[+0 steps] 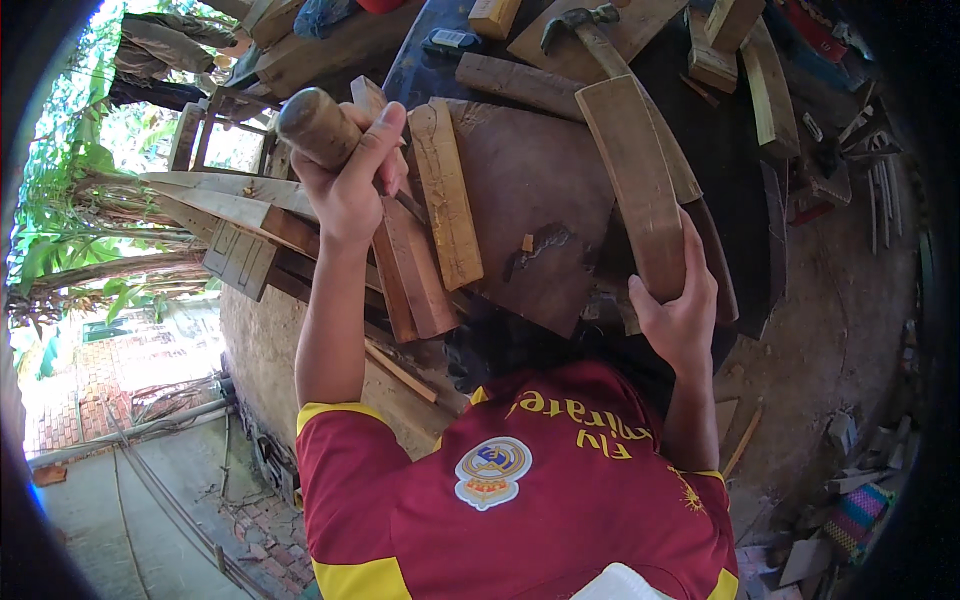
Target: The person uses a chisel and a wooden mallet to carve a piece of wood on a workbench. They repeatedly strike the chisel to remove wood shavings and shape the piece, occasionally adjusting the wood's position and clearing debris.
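In the head view, the left forearm rises almost straight from its maroon sleeve, and the left hand (350, 185) is curled into a fist around a thick round wooden piece (312, 125), thumb laid along its side and the rounded end projecting past the fist on its upper left. The right forearm also points up the picture; the right hand (678, 308) is partly open, cupping the lower end of one flat-faced wooden block (632, 180), thumb on its left edge and fingers along its right. The block slants up and leftward above the dark worktop (748, 195).

Counted on the worktop: one hammer (582, 28) near the block's upper end, one small blue object (452, 41) left of the hammer, and one brown sheet (535, 165) between the two hands. One pale timber (447, 195) lies along the sheet's left side.
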Demonstrator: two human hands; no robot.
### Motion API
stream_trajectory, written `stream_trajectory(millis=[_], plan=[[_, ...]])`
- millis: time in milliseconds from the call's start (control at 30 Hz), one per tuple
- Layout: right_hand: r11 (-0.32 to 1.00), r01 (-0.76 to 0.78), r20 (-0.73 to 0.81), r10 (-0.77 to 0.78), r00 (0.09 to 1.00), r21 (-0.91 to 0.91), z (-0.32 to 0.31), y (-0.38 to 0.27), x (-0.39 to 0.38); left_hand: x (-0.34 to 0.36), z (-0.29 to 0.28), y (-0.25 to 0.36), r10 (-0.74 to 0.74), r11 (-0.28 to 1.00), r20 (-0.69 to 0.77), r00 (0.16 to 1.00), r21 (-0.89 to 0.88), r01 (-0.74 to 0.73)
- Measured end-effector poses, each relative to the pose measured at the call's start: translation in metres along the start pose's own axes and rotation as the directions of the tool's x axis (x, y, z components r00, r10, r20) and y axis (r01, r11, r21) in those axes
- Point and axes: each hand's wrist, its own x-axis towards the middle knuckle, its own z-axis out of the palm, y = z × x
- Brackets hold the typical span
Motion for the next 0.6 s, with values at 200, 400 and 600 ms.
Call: stream_trajectory(millis=[200, 400, 600], plan=[[1.000, -0.002, 0.002, 0.002, 1.000, 0.009, 0.001, 0.000, -0.001, 0.007, 0.005, -0.004, 0.097, 0.981, -0.111, 0.989, -0.157, -0.113], [1.000, 0.006, 0.004, -0.006, 1.000, 0.005, 0.000, 0.002, -0.001, 0.006, 0.004, 0.000, -0.029, 0.985, -0.049, 0.998, -0.169, 0.020], [1.000, -0.006, 0.002, 0.006, 1.000, 0.007, 0.001, 0.004, -0.002, -0.002, 0.006, 0.009, -0.213, 0.952, 0.055, 0.975, -0.214, 0.220]])
